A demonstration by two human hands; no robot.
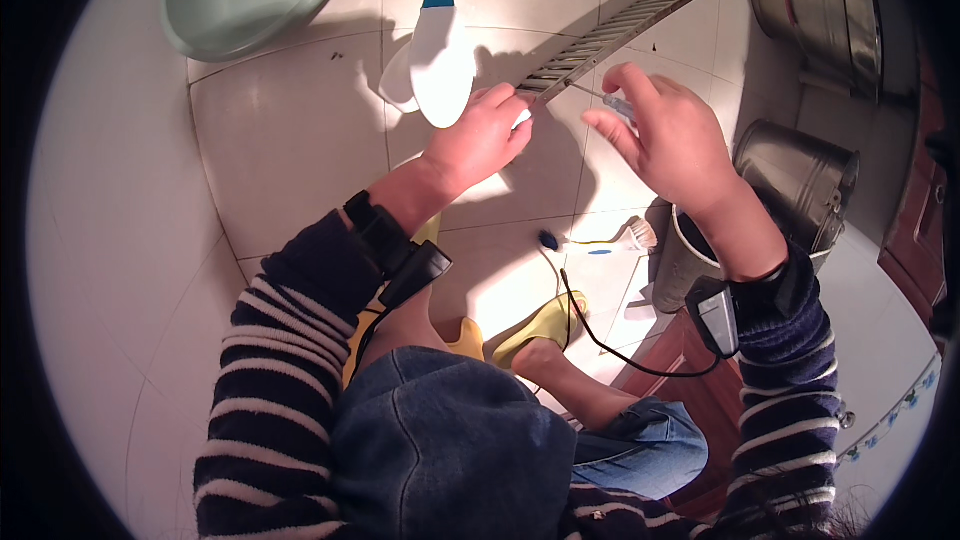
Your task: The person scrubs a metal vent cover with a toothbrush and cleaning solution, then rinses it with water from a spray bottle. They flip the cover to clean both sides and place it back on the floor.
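My left hand (487,127) grips the near end of a slatted metal grille (622,30), which slants up to the right above the tiled floor. A small white piece (521,118) shows at my left fingers; what it is I cannot tell. My right hand (667,127) is around the clear handle of a screwdriver (619,105), thumb and forefinger spread beside it. The screwdriver's thin shaft reaches the grille's side rail, with its tip at a dark screw-like spot (569,83). Part of the handle is hidden behind my fingers.
A white bottle with a blue cap (442,60) stands beyond my left hand. At upper left is a pale green basin (255,0). A brush (611,242) lies near my slippered foot (540,330). Metal buckets (799,172) line the right side. A black cable (622,360) hangs from my right wrist.
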